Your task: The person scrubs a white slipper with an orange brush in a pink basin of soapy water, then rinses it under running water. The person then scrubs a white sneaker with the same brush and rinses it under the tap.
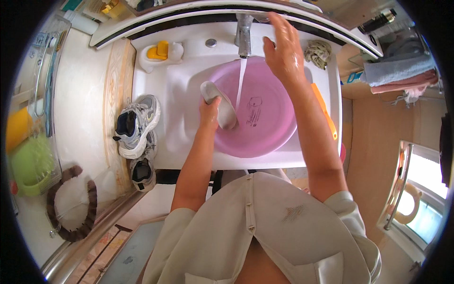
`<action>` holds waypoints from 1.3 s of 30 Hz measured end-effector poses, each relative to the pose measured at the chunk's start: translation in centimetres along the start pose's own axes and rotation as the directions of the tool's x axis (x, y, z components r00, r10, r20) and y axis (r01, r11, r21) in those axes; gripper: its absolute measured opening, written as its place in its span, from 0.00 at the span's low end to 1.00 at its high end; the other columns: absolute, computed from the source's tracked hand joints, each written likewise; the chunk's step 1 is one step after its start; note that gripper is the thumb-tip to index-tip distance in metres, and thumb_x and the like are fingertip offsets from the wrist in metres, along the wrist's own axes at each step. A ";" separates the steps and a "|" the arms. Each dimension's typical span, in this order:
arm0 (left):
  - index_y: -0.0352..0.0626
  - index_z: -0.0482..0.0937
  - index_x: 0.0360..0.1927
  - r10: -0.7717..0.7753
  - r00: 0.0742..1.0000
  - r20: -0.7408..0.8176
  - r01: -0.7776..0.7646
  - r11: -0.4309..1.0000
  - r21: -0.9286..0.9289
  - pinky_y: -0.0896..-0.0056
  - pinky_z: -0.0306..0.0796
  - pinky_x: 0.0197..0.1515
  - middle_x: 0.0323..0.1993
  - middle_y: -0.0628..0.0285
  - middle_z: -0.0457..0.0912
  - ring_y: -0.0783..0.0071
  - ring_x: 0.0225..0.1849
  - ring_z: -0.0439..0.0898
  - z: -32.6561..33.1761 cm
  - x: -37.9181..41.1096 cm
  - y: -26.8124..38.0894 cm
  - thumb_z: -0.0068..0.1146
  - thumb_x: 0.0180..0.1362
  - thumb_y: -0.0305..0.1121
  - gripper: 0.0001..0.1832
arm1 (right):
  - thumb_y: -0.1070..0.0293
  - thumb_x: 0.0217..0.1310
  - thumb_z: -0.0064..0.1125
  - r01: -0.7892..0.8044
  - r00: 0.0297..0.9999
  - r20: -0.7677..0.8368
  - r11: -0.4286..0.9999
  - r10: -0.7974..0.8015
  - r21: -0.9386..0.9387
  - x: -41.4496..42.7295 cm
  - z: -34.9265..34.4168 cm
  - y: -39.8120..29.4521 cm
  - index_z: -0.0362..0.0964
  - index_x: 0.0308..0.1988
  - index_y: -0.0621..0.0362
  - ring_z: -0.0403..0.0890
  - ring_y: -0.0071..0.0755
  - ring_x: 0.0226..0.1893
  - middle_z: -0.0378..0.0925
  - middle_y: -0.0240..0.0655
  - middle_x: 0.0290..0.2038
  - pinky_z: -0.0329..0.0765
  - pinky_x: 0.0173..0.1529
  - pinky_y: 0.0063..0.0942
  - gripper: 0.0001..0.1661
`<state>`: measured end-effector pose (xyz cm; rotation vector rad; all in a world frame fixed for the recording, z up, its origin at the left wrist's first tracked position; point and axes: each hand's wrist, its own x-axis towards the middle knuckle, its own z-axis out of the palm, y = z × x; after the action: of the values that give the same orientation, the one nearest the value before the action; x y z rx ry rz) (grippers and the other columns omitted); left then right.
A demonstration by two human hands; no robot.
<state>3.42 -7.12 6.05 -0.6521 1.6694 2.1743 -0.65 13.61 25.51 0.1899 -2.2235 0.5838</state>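
Note:
My left hand [209, 113] grips a pale grey shoe insole [227, 112], its lower end inside a pink plastic basin [275, 106]. The basin stands in a white washbasin [182, 117] and bears a printed drawing and writing. Water [241, 80] runs from a metal faucet [244, 37] into it, just right of the insole. My right hand [286, 49], wet and with thumb and fingers apart, is raised beside the faucet lever [260, 17]. Its fingertips are close to the lever; whether they touch it I cannot tell.
Grey-and-white sneakers [136, 131] rest on the washbasin's left edge. Behind them sits a white soap dish [175, 52] with orange soap [158, 51]. A crumpled cloth [318, 53] and an orange-handled tool [324, 112] lie on the right rim. Towels [399, 72] hang farther right.

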 end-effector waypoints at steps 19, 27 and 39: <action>0.34 0.68 0.50 0.101 0.913 -0.395 -0.070 0.993 0.091 0.68 0.68 0.47 0.46 0.56 0.74 0.66 0.45 0.74 -3.9 0.2 -0.2 0.54 0.54 0.27 0.20 | 0.58 0.47 0.55 -0.660 0.492 0.427 0.645 0.759 -0.385 -15.3 -3.5 9.2 0.68 0.43 0.67 0.74 0.54 0.42 0.75 0.53 0.37 0.70 0.48 0.39 0.26; 0.30 0.67 0.50 0.322 0.882 -0.344 -0.299 0.947 0.118 0.67 0.67 0.49 0.48 0.53 0.72 0.66 0.47 0.73 -3.5 -3.4 5.9 0.53 0.54 0.25 0.20 | 0.58 0.49 0.56 -0.837 0.334 0.416 0.469 0.846 -0.282 -17.7 -2.2 7.5 0.67 0.42 0.66 0.75 0.54 0.40 0.75 0.53 0.36 0.71 0.45 0.39 0.25; 0.30 0.69 0.48 0.443 0.856 -0.267 -0.325 0.862 0.388 0.68 0.65 0.51 0.48 0.51 0.73 0.64 0.48 0.73 -3.5 1.9 5.8 0.56 0.53 0.29 0.20 | 0.61 0.51 0.56 -0.893 0.306 0.371 0.399 0.877 -0.208 -20.2 0.9 7.6 0.63 0.37 0.66 0.74 0.57 0.41 0.73 0.53 0.37 0.70 0.45 0.43 0.20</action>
<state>-0.60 -12.03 9.05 -0.6749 2.4826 2.0252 9.64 18.73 7.21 -1.1384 -2.6147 1.2786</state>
